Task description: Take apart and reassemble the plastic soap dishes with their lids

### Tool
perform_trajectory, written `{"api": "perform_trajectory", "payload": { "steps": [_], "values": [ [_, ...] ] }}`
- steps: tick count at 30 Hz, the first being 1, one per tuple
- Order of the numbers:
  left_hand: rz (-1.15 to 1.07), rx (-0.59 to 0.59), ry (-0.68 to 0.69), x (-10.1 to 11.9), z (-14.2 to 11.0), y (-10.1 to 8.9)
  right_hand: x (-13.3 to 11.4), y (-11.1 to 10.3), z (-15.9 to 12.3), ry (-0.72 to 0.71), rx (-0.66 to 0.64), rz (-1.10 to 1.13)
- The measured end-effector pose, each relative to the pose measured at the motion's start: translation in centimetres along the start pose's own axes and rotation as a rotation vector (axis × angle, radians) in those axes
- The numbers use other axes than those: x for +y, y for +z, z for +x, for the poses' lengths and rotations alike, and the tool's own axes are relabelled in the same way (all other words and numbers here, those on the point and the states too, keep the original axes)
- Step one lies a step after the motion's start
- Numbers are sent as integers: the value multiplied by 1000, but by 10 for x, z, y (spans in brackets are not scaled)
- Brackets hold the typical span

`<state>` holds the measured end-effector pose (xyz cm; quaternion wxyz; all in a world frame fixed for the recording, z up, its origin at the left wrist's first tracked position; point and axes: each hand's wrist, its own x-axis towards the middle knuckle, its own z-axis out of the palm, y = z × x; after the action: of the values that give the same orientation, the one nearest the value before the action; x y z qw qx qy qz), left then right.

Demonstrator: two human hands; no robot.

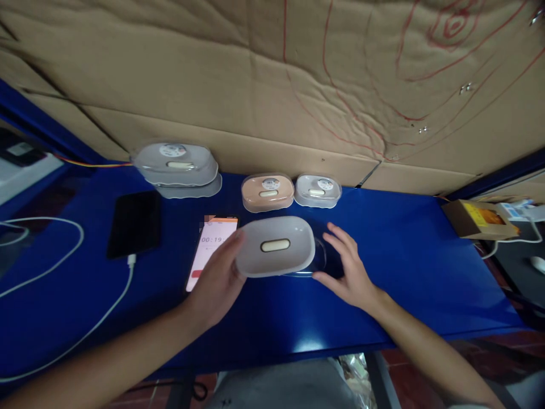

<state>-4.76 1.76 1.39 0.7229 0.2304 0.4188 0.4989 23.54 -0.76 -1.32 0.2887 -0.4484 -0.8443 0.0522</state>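
My left hand [219, 278] grips the left edge of a grey oval lid [276, 245] and holds it tilted over a clear container [317, 260] on the blue table [409, 272]. My right hand [347, 267] rests beside the container's right side with its fingers spread, touching or nearly touching its rim. The lid has a cream oval tab in its centre.
At the back stand a stack of large grey lidded boxes [176, 165], a peach box [267, 192] and a small grey box [317, 190]. A phone showing a timer [210, 250] and a dark phone on a white cable [134, 222] lie left. A cardboard carton [479, 218] sits right.
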Motion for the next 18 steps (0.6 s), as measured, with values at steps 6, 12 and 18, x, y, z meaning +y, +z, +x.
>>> {"api": "perform_trajectory", "payload": {
  "steps": [6, 12, 18],
  "values": [
    [-2, 89, 62, 4, 1, 3, 20, 2, 8, 12, -278, 29],
    [11, 31, 23, 0, -4, 4, 22, -3, 7, 41, -220, -14],
    [190, 28, -130, -7, -2, 0, 22, -24, 4, 195, 183, 165]
  ]
}}
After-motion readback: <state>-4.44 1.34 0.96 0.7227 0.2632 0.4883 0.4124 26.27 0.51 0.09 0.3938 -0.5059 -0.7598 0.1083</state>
